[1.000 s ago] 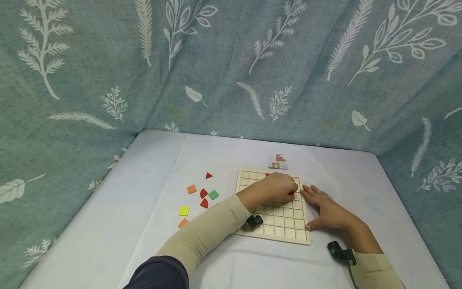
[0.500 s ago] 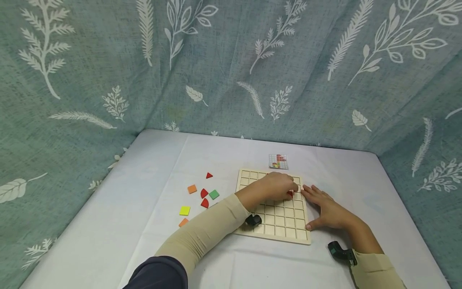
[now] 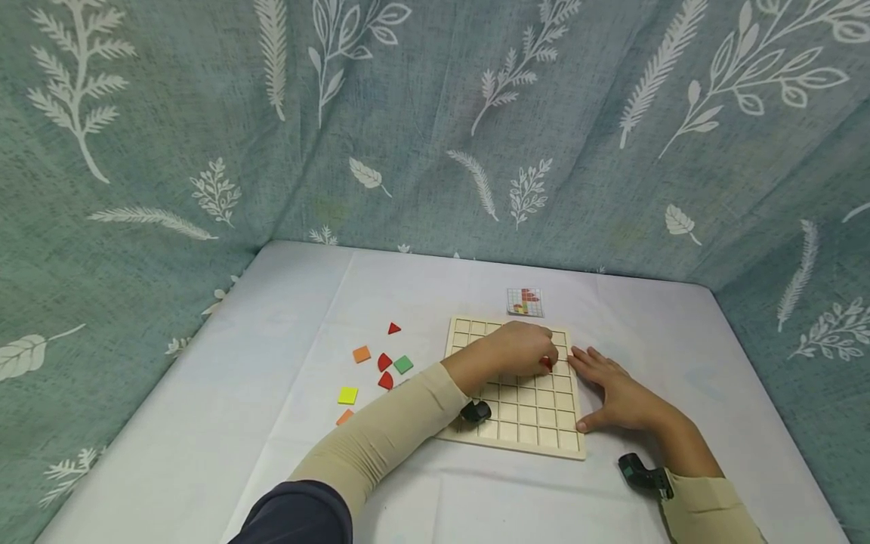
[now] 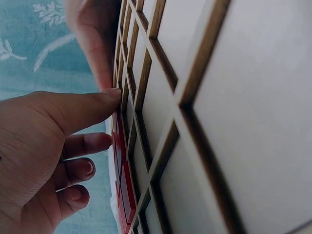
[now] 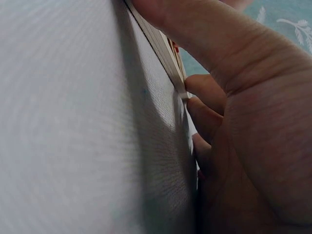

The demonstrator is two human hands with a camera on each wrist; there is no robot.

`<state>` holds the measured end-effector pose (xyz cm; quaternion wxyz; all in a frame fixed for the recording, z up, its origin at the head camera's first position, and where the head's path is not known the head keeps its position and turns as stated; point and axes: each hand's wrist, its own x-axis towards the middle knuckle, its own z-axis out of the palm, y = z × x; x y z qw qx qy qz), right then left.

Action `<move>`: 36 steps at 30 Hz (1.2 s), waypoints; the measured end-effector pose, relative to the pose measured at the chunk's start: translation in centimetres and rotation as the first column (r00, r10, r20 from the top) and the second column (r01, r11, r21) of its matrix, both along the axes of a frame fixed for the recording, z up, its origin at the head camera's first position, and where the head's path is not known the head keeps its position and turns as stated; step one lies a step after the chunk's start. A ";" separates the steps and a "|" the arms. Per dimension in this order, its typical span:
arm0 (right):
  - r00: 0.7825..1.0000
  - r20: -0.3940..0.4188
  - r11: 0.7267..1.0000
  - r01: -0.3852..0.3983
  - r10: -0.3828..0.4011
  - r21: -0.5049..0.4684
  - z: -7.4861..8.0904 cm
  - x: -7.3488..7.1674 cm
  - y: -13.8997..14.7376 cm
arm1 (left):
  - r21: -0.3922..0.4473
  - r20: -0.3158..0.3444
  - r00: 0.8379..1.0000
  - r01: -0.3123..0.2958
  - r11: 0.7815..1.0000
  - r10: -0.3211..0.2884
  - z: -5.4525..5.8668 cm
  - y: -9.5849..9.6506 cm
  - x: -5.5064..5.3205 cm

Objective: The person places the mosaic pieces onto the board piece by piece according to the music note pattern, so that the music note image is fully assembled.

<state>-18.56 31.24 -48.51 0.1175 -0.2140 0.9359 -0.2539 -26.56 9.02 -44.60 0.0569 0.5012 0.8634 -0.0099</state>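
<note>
A pale wooden grid board (image 3: 526, 415) lies on the white-covered table. My left hand (image 3: 519, 349) reaches over its upper right part, pinching a small red tile (image 3: 547, 364) at the fingertips. In the left wrist view, the thumb (image 4: 105, 101) presses down at the grid, and several red tiles (image 4: 127, 192) sit in cells beside the curled fingers. My right hand (image 3: 615, 394) lies spread along the board's right side. The right wrist view has its thumb (image 5: 195, 29) and fingertips against the board's edge (image 5: 163, 48).
Left of the board lie loose tiles: red quarter-rounds (image 3: 385, 380), a red triangle (image 3: 394, 328), a green square (image 3: 404, 365), a yellow square (image 3: 348, 395) and orange squares (image 3: 362, 354). A pattern card (image 3: 525, 302) lies behind the board. A leaf-print curtain (image 3: 421, 151) hangs beyond the table.
My left hand's fingertips have shifted very slightly at the same spot over the red tile. The right hand stays against the board's edge.
</note>
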 end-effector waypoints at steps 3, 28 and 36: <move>1.000 0.004 1.000 -0.005 0.005 0.003 0.0 0.0 0.0 | 0.004 0.008 1.000 0.001 1.000 -0.001 -0.1 -0.1 0.0; 1.000 0.015 1.000 0.005 -0.005 0.013 0.0 0.0 -0.2 | 0.015 -0.033 0.999 0.027 1.000 -0.027 0.6 -1.4 0.0; 0.999 0.016 0.999 0.030 -0.030 0.022 -0.1 -0.1 -0.1 | 0.052 -0.048 0.999 -0.017 0.998 0.019 2.5 -4.3 -0.4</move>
